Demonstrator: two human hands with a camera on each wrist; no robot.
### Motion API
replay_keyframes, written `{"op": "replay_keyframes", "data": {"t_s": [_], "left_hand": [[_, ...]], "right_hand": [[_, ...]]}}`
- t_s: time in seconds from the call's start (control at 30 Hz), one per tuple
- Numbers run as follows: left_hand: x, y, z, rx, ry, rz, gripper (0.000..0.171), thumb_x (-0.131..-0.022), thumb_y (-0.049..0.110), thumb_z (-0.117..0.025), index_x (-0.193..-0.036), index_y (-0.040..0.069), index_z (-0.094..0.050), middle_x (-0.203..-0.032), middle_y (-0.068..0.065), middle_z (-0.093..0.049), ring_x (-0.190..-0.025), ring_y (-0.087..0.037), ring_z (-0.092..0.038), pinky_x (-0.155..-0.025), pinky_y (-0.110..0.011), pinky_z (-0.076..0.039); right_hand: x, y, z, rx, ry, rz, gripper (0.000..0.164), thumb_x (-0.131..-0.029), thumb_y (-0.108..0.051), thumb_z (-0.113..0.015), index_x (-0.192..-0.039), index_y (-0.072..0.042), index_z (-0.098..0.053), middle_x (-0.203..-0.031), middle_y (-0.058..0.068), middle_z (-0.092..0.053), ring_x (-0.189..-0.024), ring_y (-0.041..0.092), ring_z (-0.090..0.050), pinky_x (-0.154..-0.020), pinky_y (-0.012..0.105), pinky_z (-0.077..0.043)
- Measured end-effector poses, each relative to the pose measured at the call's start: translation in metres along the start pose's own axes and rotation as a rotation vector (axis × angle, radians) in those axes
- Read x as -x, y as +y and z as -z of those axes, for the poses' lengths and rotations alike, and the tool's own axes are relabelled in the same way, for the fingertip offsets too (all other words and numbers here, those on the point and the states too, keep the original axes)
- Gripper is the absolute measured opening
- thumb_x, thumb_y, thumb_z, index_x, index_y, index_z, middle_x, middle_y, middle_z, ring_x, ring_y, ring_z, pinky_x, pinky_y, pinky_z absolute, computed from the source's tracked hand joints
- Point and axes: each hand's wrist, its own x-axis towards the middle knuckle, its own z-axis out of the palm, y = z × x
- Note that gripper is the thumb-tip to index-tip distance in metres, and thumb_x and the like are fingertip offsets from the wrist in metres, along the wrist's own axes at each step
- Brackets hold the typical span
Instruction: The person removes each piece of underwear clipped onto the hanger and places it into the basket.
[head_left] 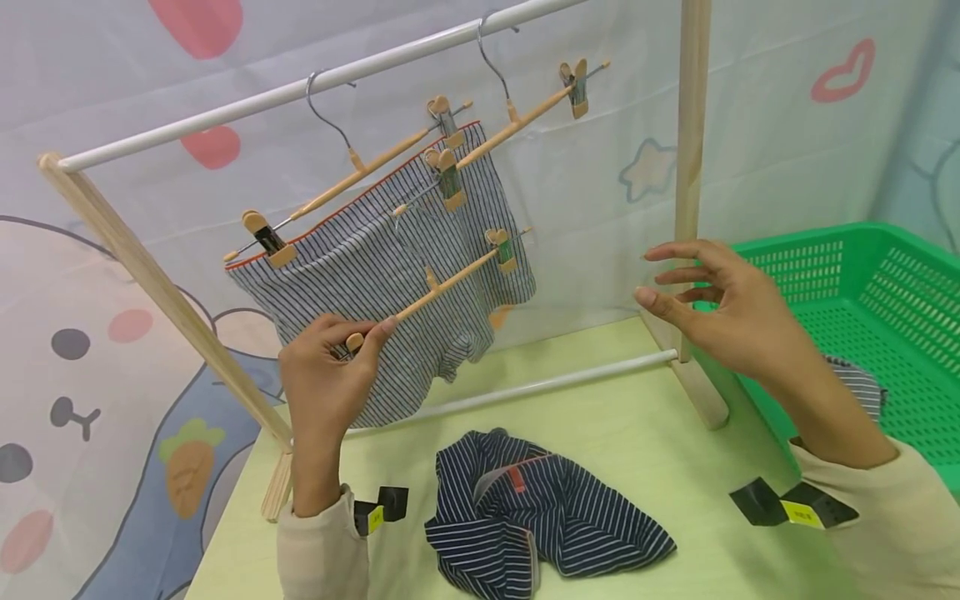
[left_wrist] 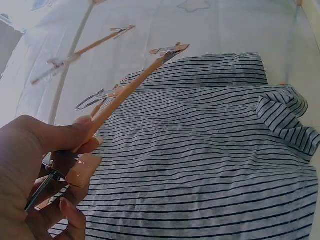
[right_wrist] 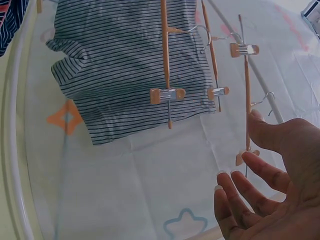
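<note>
My left hand [head_left: 324,379] grips one end of a wooden clip hanger [head_left: 453,280], by its clip, in front of the rack. In the left wrist view the hanger's bar [left_wrist: 127,95] slants up and away, its far clip with nothing in it. Behind it, light striped shorts [head_left: 337,283] with a red waistband hang from another clip hanger [head_left: 390,154]. My right hand [head_left: 738,312] is in the air by the rack's right post, fingers loosely bent, holding nothing. In the right wrist view its fingers [right_wrist: 250,192] are spread apart. A navy striped garment [head_left: 600,521] lies crumpled on the table.
A bare clip hanger [head_left: 540,110] hangs from the rack's white rail [head_left: 202,121]. The wooden post [head_left: 692,150] stands close beside my right hand. A green basket [head_left: 862,237] at the right holds a striped cloth [head_left: 855,385]. The table top [head_left: 405,475] is pale green-yellow.
</note>
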Motion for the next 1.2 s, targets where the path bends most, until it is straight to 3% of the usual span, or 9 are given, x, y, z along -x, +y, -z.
{"op": "replay_keyframes", "data": {"t_s": [0.33,0.6,1.0,1.2], "left_hand": [[-0.002,0.009,-0.007,0.033,0.119,-0.079,0.021,-0.087,0.022,-0.078,-0.081,0.002,-0.080,-0.068,-0.011,-0.062,-0.062,-0.016,-0.047,-0.058,-0.022,-0.028],[-0.013,0.013,-0.006,-0.036,0.155,-0.085,0.022,-0.085,0.020,-0.080,-0.083,-0.002,-0.079,-0.069,-0.015,-0.061,-0.061,-0.023,-0.050,-0.061,-0.029,-0.030],[-0.046,0.021,0.002,-0.090,0.196,-0.164,0.029,-0.088,0.025,-0.077,-0.085,-0.004,-0.079,-0.070,-0.019,-0.063,-0.063,-0.031,-0.053,-0.062,-0.032,-0.030],[-0.061,0.020,0.005,-0.041,0.207,-0.151,0.027,-0.087,0.023,-0.078,-0.086,-0.005,-0.079,-0.072,-0.021,-0.064,-0.066,-0.031,-0.054,-0.066,-0.028,-0.028]], "right_hand": [[0.001,-0.001,0.001,-0.024,0.002,0.028,0.047,-0.096,-0.039,-0.065,-0.139,-0.027,-0.052,-0.148,0.007,-0.043,-0.125,0.028,-0.057,-0.082,0.007,-0.042],[0.005,-0.006,-0.003,-0.029,0.036,0.120,0.044,-0.096,-0.033,-0.066,-0.137,-0.023,-0.056,-0.140,0.003,-0.050,-0.104,-0.016,-0.051,-0.085,0.007,-0.043],[0.006,-0.006,0.001,-0.029,0.041,0.140,0.044,-0.097,-0.034,-0.065,-0.139,-0.024,-0.054,-0.141,0.006,-0.050,-0.106,-0.015,-0.050,-0.085,0.007,-0.043],[0.004,-0.005,0.001,-0.034,0.040,0.141,0.043,-0.097,-0.035,-0.065,-0.137,-0.023,-0.055,-0.140,0.006,-0.051,-0.106,-0.013,-0.051,-0.084,0.008,-0.043]]}}
